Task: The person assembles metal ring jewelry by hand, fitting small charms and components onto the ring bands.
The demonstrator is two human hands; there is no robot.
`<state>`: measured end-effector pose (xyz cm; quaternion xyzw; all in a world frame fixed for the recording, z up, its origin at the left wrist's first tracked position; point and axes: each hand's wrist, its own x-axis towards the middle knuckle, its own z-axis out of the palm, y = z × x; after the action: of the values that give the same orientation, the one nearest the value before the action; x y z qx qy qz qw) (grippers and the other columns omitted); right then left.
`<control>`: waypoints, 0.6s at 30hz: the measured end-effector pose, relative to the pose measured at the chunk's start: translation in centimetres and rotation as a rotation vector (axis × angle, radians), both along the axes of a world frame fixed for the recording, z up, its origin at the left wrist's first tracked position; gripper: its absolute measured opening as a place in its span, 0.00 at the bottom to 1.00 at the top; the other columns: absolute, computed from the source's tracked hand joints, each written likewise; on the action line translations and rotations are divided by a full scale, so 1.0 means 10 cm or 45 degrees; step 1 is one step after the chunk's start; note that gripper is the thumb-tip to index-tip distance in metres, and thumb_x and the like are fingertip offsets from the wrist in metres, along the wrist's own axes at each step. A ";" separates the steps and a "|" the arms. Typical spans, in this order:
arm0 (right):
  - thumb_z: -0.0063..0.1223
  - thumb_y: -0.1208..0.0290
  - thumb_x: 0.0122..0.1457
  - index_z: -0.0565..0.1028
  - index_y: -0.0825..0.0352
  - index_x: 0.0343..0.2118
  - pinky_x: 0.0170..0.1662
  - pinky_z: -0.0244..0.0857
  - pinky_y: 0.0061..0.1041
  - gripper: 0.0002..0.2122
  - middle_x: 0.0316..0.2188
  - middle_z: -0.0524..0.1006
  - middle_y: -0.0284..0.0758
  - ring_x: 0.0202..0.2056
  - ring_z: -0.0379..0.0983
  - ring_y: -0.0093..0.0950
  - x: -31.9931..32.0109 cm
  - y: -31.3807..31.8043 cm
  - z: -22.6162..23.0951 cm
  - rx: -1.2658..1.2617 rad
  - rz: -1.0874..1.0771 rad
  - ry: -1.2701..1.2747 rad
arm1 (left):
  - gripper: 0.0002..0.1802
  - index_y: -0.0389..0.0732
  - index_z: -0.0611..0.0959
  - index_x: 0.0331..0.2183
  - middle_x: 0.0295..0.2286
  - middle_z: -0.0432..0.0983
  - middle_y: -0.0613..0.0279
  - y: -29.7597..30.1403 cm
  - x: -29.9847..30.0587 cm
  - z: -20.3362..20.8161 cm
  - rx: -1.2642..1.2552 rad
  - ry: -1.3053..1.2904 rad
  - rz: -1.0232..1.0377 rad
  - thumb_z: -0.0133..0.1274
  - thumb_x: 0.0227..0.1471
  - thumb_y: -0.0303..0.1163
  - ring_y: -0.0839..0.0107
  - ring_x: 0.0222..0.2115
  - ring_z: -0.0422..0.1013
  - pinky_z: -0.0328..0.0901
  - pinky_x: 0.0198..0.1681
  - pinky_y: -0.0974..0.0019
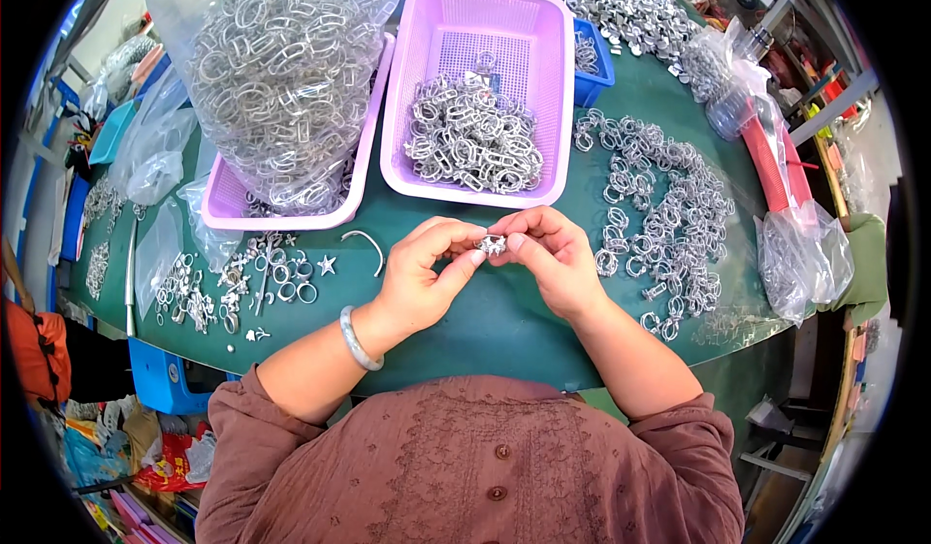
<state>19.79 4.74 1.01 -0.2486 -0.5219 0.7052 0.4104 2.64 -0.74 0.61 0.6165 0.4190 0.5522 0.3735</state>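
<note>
Above the green table, both my hands meet around a small silver metal piece (493, 245); its exact shape is partly covered by my fingers. My left hand (428, 270), with a pale bangle on its wrist, pinches one side between thumb and fingertips. On the other side, the thumb and fingers of my right hand (555, 261) are closed on the same piece. Just beyond my hands stands a pink-purple plastic basket (400, 146), part-filled with silvery metal loops (475, 142). Many ring-shaped metal pieces (669, 214) lie spread out to the right of my right hand.
At the back left, a large clear bag of metal loops (291, 69) rests in a second basket (291, 222). Loose rings (281, 277), a star-shaped piece (327, 265) and a curved strip (369, 248) lie left of my hands. A blue bin (593, 83) stands behind. Plastic bags (800, 258) hang at the right edge.
</note>
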 end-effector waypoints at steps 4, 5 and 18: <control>0.43 0.80 0.56 0.68 0.73 0.35 0.38 0.67 0.22 0.05 0.33 0.72 0.38 0.32 0.71 0.23 0.00 0.01 0.00 -0.030 0.009 0.002 | 0.12 0.33 0.74 0.38 0.33 0.69 0.61 0.01 0.00 -0.03 -0.032 -0.096 -0.039 0.48 0.48 0.17 0.75 0.34 0.69 0.65 0.36 0.74; 0.43 0.80 0.56 0.68 0.73 0.35 0.37 0.68 0.22 0.05 0.33 0.73 0.38 0.32 0.71 0.23 0.00 0.01 0.00 -0.033 0.015 0.015 | 0.12 0.33 0.74 0.38 0.33 0.69 0.61 0.01 0.00 -0.05 -0.032 -0.095 -0.038 0.48 0.48 0.17 0.75 0.34 0.69 0.65 0.36 0.74; 0.45 0.79 0.56 0.68 0.72 0.34 0.38 0.68 0.24 0.04 0.31 0.72 0.37 0.33 0.72 0.25 0.00 0.00 -0.02 -0.045 0.061 0.001 | 0.10 0.34 0.75 0.37 0.33 0.72 0.62 0.01 0.00 -0.10 -0.088 -0.213 -0.031 0.49 0.49 0.19 0.76 0.33 0.71 0.66 0.35 0.75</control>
<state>19.77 4.78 0.81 -0.2430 -0.5151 0.7239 0.3893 2.60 -0.63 -0.40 0.5600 0.3977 0.5823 0.4349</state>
